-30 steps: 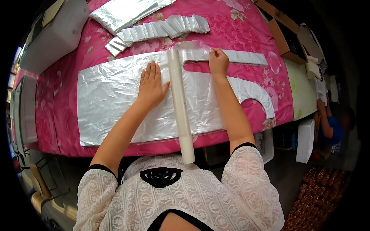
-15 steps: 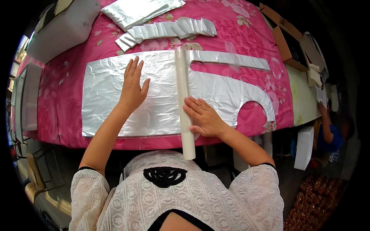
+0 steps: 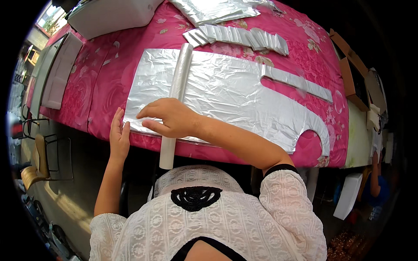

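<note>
At 9 o'clock of the view, a flat white panel lies along the left margin of the table, which is covered with a pink floral cloth. At 7 o'clock, the left hand rests at the near table edge, fingers straight and held together, fingertips touching the near left corner of the silver foil sheet. Just to the right, a white roll lies across the foil sheet, running from 12 o'clock to 6 o'clock (its near end overhangs the table edge). The right hand lies on top of the roll near its lower part, fingers slightly spread and curved over it, pointing to 9 o'clock. At 12 o'clock, a row of folded foil strips lies beyond the sheet. At 2 o'clock, a narrow foil strip lies beside the sheet's cut edge. At 3 o'clock, a curved notch is cut into the sheet's right end.
</note>
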The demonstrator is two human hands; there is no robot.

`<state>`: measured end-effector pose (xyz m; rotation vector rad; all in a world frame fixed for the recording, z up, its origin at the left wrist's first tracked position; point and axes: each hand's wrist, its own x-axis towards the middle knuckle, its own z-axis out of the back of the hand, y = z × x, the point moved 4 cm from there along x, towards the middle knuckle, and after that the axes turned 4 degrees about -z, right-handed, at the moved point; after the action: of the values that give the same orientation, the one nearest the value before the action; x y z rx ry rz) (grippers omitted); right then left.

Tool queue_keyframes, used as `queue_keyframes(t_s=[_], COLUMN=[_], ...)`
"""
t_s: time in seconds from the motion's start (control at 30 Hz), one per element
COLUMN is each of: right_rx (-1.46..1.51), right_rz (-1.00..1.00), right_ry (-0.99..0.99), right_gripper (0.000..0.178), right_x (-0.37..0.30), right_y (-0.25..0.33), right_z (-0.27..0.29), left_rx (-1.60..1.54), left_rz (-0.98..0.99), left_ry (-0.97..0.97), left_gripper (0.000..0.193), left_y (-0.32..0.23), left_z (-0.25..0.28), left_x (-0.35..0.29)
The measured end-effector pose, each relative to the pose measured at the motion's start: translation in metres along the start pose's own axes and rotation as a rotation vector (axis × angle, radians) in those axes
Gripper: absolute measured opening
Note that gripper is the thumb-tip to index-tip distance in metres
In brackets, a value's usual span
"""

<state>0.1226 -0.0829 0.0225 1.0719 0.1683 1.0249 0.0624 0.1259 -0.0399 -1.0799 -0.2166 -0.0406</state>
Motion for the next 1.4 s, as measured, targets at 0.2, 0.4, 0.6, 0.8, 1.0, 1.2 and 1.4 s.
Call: queue_keyframes(t_s=[0.2,0.4,0.6,0.8,1.0,1.2,1.4], right_rx=[-0.704,-0.681,-0.391,1.173,0.924,1.359,0.872], right_rz=[0.094,-0.182,-0.562,-0.542,-0.550,-0.376,-0.586], right_ry=[-0.110,-0.065,-0.589,-0.619,-0.687,-0.702,-0.884], right_gripper=[0.050,0.052,0.088,0.073,0.052,0.062,0.048], right_x=[0.017,0.084,0.088,0.051,0.018,-0.014,-0.048], right_y=[-0.087,-0.087,-0.083,-0.073,-0.038,-0.030,-0.043], right_z=[-0.019,-0.071,-0.089,-0.042,0.016,0.041,0.045], left_rx=[-0.032,0.415,0.316,-0.765,-0.330,-1.181,-0.342], left_rz=[0.170,0.099,0.249,0.498,0.399,0.557,0.246], left_ry=[0.051,0.078,0.081,0.442,0.429,0.830,0.455], left_gripper=[0.044,0.061,0.072,0.071,0.058,0.066,0.055], left_y=[-0.007,-0.019,-0.005,-0.030,-0.056,-0.093,-0.080], left_z=[0.005,-0.013,-0.013,-0.030,-0.064,-0.100,-0.116], left_x=[-0.054,-0.061,-0.052,-0.056,-0.046,-0.047,-0.034])
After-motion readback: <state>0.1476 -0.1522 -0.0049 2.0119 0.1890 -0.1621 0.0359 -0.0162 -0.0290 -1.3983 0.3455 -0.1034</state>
